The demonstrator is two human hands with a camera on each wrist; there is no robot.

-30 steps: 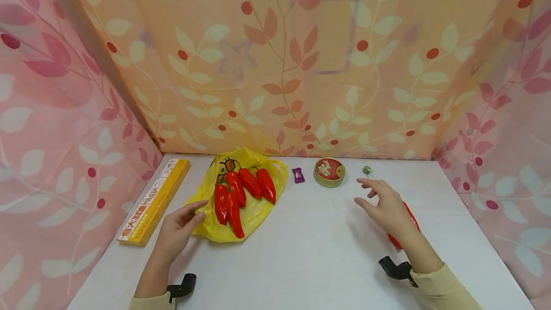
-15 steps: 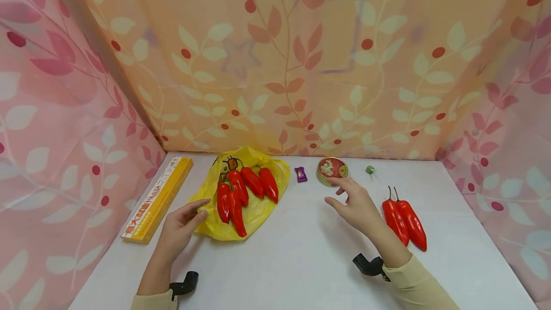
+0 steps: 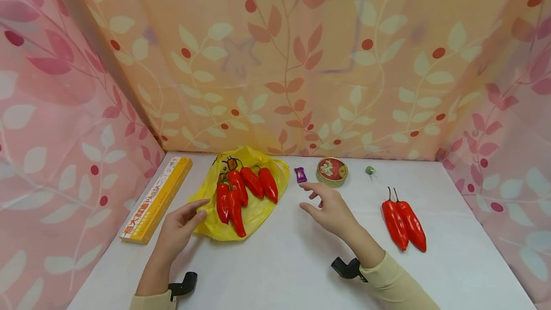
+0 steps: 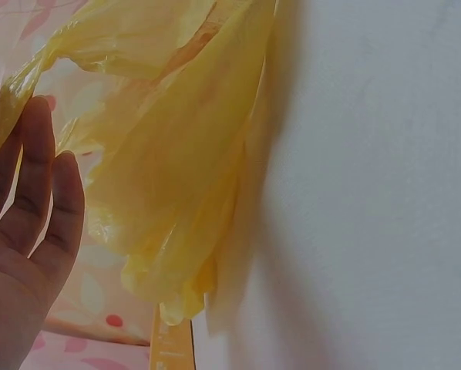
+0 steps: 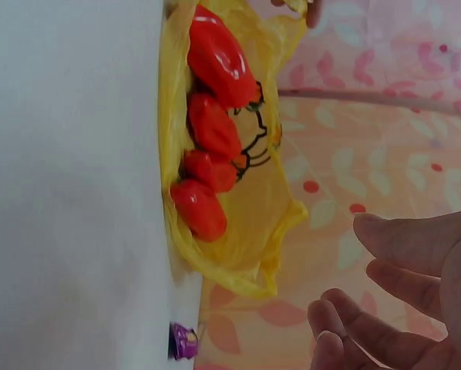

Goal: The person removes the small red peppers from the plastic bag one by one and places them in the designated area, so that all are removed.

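Observation:
A yellow plastic bag (image 3: 262, 219) lies spread on the table with several red chili peppers (image 3: 236, 212) on it. My left hand (image 3: 177, 228) is at the bag's left edge and pinches a gathered corner of the film. That corner also shows by the fingers (image 4: 38, 169) in the left wrist view; the thumb is hidden there. My right hand (image 3: 331, 208) hovers over the table, fingers loosely bent and nothing in them. Just beyond its fingertips lies a small purple-wrapped candy (image 3: 300, 174). Two more red chili peppers (image 3: 404, 226) lie side by side at the right.
A yellow and white pasta box (image 3: 157, 200) lies at the left. Along the back are a round red-lidded tin (image 3: 332, 171) and a small green-wrapped lollipop (image 3: 370, 170). Patterned cloth walls (image 3: 284, 85) close in the back and both sides of the white table.
My right hand has moved left from beside the two chili peppers, past the tin, to near the purple candy; the peppers are uncovered now. My left hand stays at the bag.

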